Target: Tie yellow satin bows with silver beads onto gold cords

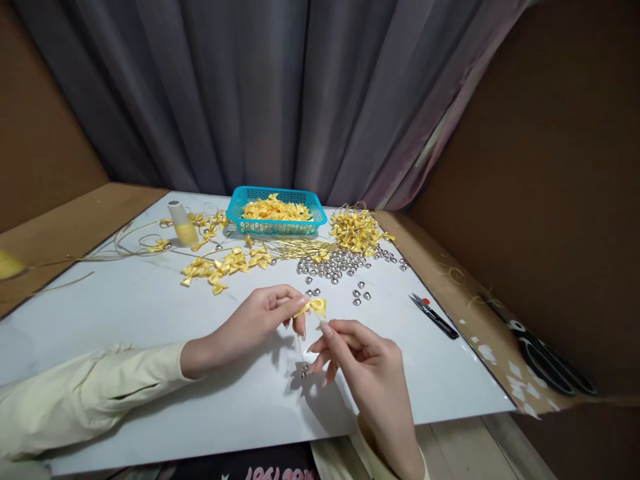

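My left hand [255, 320] pinches a small yellow ribbon bow [314, 306] just above the white board [125, 313]. My right hand [360, 363] is closed beside it, its forefinger tip touching the bow from below. A thin cord [300, 347] hangs from the bow with a small silver bead [303, 371] at its lower end, between the two hands. Both sleeves are pale yellow.
A turquoise basket [276, 225] full of yellow bows stands at the back. Loose bows [225, 263], a tangle of bows on cord [356, 230] and several silver beads [333, 265] lie in front. A yellow thread spool [181, 223] is back left. Snips [434, 315] and black scissors [545, 360] lie right.
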Demonstrator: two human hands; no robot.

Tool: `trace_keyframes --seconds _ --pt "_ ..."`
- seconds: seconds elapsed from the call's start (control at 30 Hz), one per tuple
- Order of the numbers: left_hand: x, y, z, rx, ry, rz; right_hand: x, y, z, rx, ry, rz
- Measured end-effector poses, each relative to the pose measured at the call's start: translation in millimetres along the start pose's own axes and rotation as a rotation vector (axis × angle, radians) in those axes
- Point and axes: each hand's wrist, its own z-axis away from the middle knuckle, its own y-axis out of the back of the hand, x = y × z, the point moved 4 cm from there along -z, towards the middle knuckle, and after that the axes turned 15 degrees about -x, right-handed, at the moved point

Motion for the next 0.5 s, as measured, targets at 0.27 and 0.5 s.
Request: trace_keyframes --seconds 0.27,0.5 --pt "1.3 -1.4 1.5 -0.016 0.002 -0.006 -2.9 -6.0 1.9 0.037 0.001 -0.018" --pt "0.8 -1.8 1.3 -0.018 0.014 -0.026 -3.8 -6.9 1.3 0.041 -0.009 -0.041"
